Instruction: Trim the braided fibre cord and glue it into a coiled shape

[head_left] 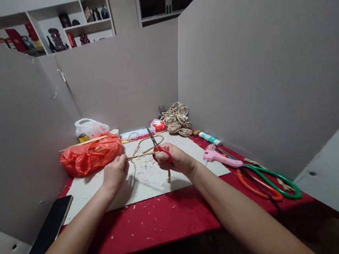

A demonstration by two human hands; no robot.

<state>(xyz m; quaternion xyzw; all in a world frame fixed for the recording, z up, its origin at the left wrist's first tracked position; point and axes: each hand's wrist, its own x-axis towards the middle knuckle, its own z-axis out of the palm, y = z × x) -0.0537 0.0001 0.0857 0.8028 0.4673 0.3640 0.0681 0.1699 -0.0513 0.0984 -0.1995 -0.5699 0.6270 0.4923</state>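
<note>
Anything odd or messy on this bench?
Small pale scraps litter the white board and red table around the left hand, which holds twine, and the right hand, which holds scissors. A phone lies close to the table's left edge.

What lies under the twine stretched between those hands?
Under the twine, a white board strewn with scraps lies on the red table. The left hand and the right hand, which also grips red scissors, cover the board beneath them.
</note>
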